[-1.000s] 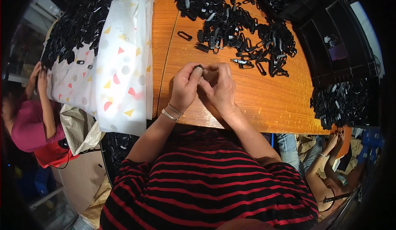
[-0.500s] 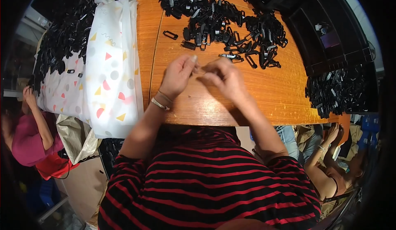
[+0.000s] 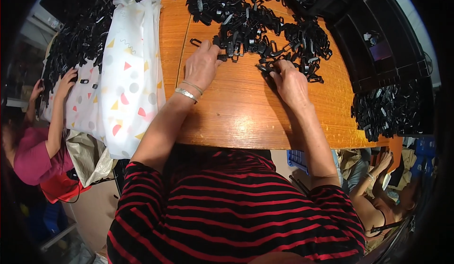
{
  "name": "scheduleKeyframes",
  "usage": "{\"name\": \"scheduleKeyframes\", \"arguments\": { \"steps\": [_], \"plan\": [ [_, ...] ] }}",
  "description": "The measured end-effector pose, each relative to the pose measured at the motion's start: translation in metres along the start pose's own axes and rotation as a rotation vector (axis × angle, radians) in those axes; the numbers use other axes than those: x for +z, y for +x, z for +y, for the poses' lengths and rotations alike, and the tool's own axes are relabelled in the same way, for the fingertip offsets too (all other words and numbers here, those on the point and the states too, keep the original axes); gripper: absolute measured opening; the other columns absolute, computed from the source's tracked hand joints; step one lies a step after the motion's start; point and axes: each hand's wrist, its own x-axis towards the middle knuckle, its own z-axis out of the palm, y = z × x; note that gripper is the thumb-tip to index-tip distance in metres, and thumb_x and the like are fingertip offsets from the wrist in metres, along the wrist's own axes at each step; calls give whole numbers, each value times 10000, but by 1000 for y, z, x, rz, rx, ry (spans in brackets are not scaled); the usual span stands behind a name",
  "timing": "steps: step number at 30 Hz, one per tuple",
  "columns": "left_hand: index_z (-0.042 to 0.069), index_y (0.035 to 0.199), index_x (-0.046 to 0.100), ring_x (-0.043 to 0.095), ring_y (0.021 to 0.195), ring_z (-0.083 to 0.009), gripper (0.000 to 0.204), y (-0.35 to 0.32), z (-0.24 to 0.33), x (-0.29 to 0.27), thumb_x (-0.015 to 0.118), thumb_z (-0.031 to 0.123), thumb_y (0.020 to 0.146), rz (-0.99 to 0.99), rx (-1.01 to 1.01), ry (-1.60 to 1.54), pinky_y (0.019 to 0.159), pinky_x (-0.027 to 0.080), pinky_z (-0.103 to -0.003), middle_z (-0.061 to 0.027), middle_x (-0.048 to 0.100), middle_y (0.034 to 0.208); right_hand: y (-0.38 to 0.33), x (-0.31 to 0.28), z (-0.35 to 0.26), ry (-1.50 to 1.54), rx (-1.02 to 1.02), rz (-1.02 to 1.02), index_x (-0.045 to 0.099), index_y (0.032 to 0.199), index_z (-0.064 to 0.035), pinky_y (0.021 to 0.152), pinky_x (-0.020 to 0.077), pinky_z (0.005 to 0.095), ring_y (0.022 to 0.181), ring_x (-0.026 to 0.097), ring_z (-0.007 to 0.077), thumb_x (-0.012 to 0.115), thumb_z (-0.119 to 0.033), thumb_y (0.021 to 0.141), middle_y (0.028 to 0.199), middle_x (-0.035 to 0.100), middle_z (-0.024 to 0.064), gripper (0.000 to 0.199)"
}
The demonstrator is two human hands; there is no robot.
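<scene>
A heap of small black plastic buckle pieces (image 3: 250, 30) lies on the wooden table in front of me. My left hand (image 3: 202, 66) reaches to the heap's near left edge, its fingers bent down and closed over a spot where what they hold is hidden. Beside its fingertips lies an oblong black plastic loop (image 3: 195, 42). My right hand (image 3: 292, 83) is at the near side of the heap, thumb and fingers closed on a black plastic buckle piece (image 3: 266, 68).
A white patterned cloth (image 3: 130, 79) covers the left side, with more black pieces (image 3: 75, 46) beyond it. Black crates (image 3: 383, 37) and another heap (image 3: 385, 105) stand to the right. Co-workers' arms show at left (image 3: 60, 93) and right (image 3: 366, 181).
My hands were close together over the bare table. They have moved apart and forward, the left to the heap's left edge and the right onto its near side.
</scene>
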Motion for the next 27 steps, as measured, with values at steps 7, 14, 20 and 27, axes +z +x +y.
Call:
{"name": "scheduleKeyframes", "arguments": {
  "steps": [7,14,20,27],
  "plan": [
    [20,1062,602,602,741,-199,266,-18,11,4,699,98,827,-46,-273,-803,647,499,-321,-77,635,885,-4,7,-33,405,-65,136,639,1064,16,652,507,320,774,641,235,655,-81,859,930,643,152,228],
    [7,1139,598,528,640,-35,265,-36,35,-17,648,117,904,-143,-538,-1534,593,435,-171,-7,636,818,-8,20,-75,772,19,163,619,1060,43,631,467,227,710,558,87,656,-45,865,877,578,39,216],
    [12,1141,605,509,626,-24,265,-40,39,-27,653,114,901,-72,-520,-1467,560,422,-163,17,618,816,-6,20,-83,772,-49,154,634,1031,35,608,462,240,681,550,105,677,-30,838,842,574,47,207],
    [11,1169,608,502,635,-9,284,-55,42,-25,646,99,902,-18,-430,-1333,557,416,-158,20,623,833,-14,23,-90,639,-108,200,644,1014,9,598,472,278,667,570,158,691,-22,809,780,570,77,212]
  ]
}}
